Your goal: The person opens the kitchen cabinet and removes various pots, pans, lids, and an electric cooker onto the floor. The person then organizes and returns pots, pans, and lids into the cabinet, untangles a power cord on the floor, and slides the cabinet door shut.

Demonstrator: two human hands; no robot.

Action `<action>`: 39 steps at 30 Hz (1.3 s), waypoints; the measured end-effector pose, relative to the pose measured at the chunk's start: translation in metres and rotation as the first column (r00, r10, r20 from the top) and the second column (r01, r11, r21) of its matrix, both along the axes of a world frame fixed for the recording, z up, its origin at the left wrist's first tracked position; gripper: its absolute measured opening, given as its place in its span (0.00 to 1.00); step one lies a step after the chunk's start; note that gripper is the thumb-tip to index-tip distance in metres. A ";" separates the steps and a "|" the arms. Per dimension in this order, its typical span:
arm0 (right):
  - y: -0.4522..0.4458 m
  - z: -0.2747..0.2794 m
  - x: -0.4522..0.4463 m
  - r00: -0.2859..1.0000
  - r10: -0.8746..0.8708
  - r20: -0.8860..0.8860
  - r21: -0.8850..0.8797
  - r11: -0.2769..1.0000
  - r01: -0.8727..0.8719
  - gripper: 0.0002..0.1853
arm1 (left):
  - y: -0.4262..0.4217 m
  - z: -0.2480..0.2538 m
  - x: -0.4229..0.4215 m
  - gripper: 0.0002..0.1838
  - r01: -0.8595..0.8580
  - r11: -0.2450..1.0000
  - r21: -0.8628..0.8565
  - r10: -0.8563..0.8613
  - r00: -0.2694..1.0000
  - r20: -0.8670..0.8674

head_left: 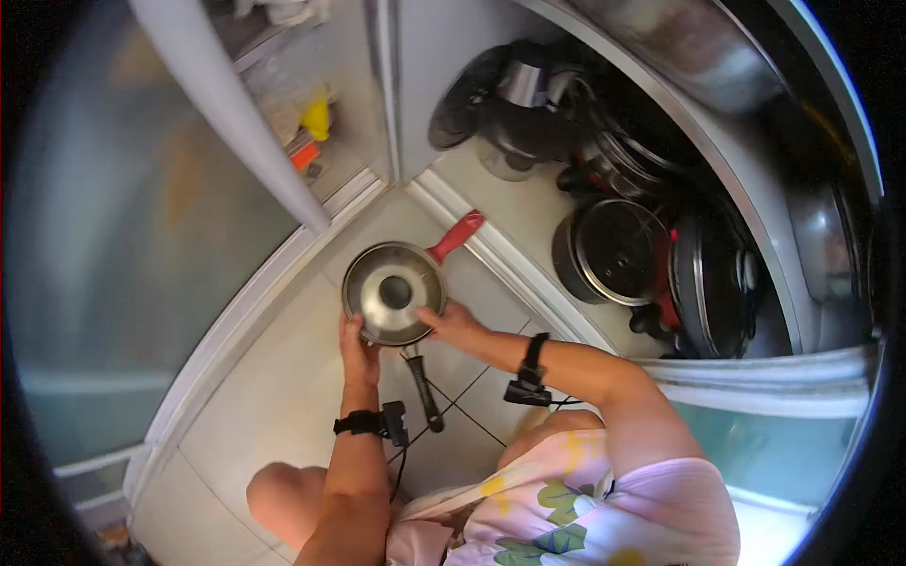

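Pots (612, 253) sit on the pale cabinet base (528, 226).

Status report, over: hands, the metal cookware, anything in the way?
Left hand and right hand on metal cookware. Red handle toward open cabinet, black handle toward the person. Pots crowd cabinet; nothing visibly blocking either hand.

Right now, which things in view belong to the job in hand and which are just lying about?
In the job, judging by the hands:
metal lid
red-handled pan
black-handled piece
left hand and right hand, gripping the stack

Apparently just lying about:
lidded pot, untouched
yellow item, orange item, too blurred to name
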State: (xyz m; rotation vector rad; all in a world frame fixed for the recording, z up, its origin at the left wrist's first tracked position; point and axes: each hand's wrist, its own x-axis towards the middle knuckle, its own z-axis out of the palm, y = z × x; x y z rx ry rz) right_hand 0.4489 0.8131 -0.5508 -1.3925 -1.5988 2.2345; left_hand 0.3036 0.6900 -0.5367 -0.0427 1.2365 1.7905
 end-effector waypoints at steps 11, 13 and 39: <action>-0.050 -0.029 -0.044 0.997 0.031 -0.067 0.154 0.988 -0.021 0.26 | -0.030 -0.062 -0.038 0.26 -0.184 0.982 0.046 0.171 0.963 0.208; -0.059 -0.033 -0.045 0.998 -0.055 -0.005 0.060 0.997 0.055 0.24 | -0.034 -0.066 -0.041 0.24 -0.165 0.986 0.029 0.156 0.967 0.201; 0.036 -0.021 0.027 0.832 0.478 0.281 0.679 0.514 -0.524 0.21 | 0.014 -0.189 0.050 0.25 -0.087 0.967 -0.241 -0.069 0.816 -0.574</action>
